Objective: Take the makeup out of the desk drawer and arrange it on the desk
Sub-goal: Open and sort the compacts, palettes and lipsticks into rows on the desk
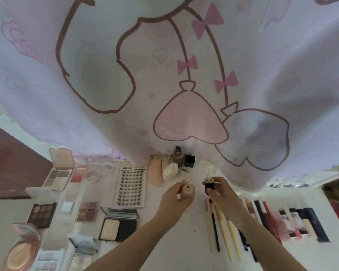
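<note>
Curtain: pale cloth [106, 55] with cartoon outlines and pink bows, hanging over the far edge of the bench.
Bench: white top [160, 237], spread with makeup.
Lash card: sheet of lash clusters [131, 186], left of the bottle; the landmark for the left half.
Palettes: an open eyeshadow palette [57, 178] and a blush [78, 175] left of the lash card; a dark palette [42, 215] and a reddish one [87, 211] nearer the person than those.
Compact: open black powder compact [117, 225], just below the lash card.
Brushes: a row of thin brushes [221, 227] lying below the right hand.
Tubes: blurred dark and red sticks [294, 223] right of the brushes.
Foundation: brown pump bottle [177, 156] beside a black cap [189, 160], beyond the hands near the curtain.
Left hand: left hand [173, 198] grips a small beige bottle [188, 190], uncapped, upright, above the bench.
Right hand: right hand [222, 192] pinches the dark cap [209, 185] with its wand pointing up, just right of the bottle and apart from it.
</note>
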Demonstrator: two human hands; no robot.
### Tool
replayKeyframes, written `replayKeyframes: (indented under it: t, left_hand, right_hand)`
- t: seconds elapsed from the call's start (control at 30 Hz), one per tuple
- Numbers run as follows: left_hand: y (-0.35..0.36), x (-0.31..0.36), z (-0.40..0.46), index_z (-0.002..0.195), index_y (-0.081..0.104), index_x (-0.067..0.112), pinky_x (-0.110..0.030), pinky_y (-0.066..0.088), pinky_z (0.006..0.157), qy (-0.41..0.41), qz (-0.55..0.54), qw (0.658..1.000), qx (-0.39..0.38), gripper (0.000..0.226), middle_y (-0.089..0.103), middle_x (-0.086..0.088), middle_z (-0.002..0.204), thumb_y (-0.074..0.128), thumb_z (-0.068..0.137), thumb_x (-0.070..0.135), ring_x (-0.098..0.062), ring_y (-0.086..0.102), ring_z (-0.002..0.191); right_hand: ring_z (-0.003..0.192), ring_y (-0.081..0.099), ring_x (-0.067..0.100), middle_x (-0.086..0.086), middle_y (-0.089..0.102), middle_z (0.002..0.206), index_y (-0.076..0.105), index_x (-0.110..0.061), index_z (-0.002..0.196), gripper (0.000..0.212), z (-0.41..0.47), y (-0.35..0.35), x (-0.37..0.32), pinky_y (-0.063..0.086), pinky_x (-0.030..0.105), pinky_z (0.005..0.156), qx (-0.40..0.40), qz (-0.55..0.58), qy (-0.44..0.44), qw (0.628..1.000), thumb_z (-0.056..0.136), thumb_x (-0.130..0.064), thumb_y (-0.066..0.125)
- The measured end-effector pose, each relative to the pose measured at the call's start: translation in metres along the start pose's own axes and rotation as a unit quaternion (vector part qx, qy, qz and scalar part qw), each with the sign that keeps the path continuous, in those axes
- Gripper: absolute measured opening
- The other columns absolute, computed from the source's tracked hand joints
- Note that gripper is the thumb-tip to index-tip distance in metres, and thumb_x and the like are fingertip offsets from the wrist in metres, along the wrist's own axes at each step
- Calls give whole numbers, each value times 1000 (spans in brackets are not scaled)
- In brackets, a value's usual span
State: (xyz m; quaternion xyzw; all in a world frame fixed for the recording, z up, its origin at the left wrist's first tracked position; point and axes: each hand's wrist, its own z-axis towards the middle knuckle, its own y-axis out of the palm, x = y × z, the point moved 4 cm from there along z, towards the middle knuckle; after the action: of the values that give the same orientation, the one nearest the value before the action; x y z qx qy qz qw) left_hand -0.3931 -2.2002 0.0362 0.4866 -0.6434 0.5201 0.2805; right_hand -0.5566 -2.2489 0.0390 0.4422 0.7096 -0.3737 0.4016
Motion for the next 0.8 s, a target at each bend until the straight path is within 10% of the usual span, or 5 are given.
replayKeyframes:
  t: [0.5, 0.67, 0.8]
  left_hand:
    - [44, 2, 52, 122, 56, 21, -26, 43, 96, -5, 15, 991, 133, 39, 45, 3, 116, 66, 84, 18, -10, 47, 103]
    - [38, -5, 27, 129, 42, 21, -23, 41, 91, -15, 16, 990, 142, 47, 44, 6, 119, 62, 87, 23, -9, 46, 106]
    - [51, -20, -7, 105, 47, 24, -24, 46, 72, -58, 90, 992, 60, 11, 54, 5, 90, 49, 94, 27, -10, 52, 80]
  right_hand:
    - [69, 38, 15, 2, 42, 73, 45, -20, 78, 10, 77, 6, 7, 38, 29, 67, 84, -288, -173, 938, 86, -22, 49]
    - [104, 50, 15, -1, 49, 111, 51, -13, 117, 28, 49, -2, 9, 43, 27, 92, 19, -330, -123, 936, 90, -8, 53]
    - [81, 56, 11, -6, 59, 86, 58, -21, 102, 14, 4, -19, 20, 38, 14, 69, -24, -368, -19, 929, 97, -18, 45]
